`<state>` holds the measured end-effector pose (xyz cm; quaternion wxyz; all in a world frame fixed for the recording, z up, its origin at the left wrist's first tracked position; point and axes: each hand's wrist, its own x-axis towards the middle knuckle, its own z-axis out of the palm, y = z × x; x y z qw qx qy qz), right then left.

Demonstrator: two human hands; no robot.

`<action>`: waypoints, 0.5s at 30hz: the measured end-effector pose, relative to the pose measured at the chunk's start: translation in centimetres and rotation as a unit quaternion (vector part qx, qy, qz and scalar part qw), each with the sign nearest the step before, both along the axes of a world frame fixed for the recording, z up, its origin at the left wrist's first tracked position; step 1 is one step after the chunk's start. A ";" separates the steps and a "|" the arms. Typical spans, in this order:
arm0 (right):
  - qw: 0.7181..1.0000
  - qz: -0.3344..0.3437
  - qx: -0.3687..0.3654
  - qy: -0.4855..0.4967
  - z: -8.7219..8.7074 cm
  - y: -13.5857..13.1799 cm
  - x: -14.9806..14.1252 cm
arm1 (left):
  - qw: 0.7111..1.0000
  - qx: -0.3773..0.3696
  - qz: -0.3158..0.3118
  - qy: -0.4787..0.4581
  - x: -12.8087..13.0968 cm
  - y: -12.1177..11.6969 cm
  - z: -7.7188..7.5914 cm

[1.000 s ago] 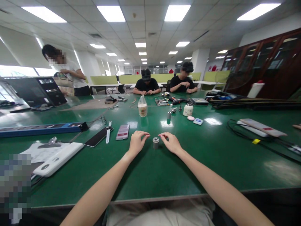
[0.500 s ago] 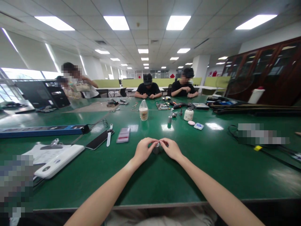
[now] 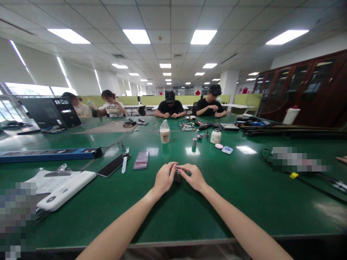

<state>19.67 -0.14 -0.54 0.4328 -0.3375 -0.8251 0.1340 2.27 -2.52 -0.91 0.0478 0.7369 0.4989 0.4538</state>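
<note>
A small grey metal cylinder (image 3: 177,177) stands upright on the green table in front of me. My left hand (image 3: 164,177) has its thumb and fingers closed at the cylinder's upper left side. From the right, my right hand (image 3: 194,177) pinches at the same top end. The fingertips of both hands meet there and cover most of the top, so any small part between them is hidden. Farther back stands a second metal cylinder (image 3: 194,143), apart from both hands.
A bagged cup (image 3: 165,134) and white jar (image 3: 215,136) stand beyond my hands. To the left lie a phone (image 3: 110,166), a watch (image 3: 125,161), a white bar-shaped device (image 3: 67,191) and a blue power strip (image 3: 51,154). Cables (image 3: 306,182) lie right. Several people sit across the table.
My hands, apart on either side of the cylinder at first, have come together and closed at its top. At the far left, the standing person has moved right and is now lower.
</note>
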 end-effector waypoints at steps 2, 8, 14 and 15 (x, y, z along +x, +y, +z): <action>1.000 0.002 -0.010 0.015 -0.1 0.1 -0.4 | 1.000 0.002 0.001 0.004 0.0 0.0 0.1; 0.995 0.016 -0.066 0.076 0.2 1.0 -1.1 | 0.998 0.051 0.006 0.027 0.2 -0.2 1.1; 0.989 -0.006 -0.026 0.147 0.9 2.6 -0.4 | 0.993 0.089 0.061 0.037 -0.3 0.1 1.4; 0.989 -0.031 -0.028 0.141 0.7 3.0 0.1 | 0.993 0.091 0.069 0.038 -0.4 0.2 1.3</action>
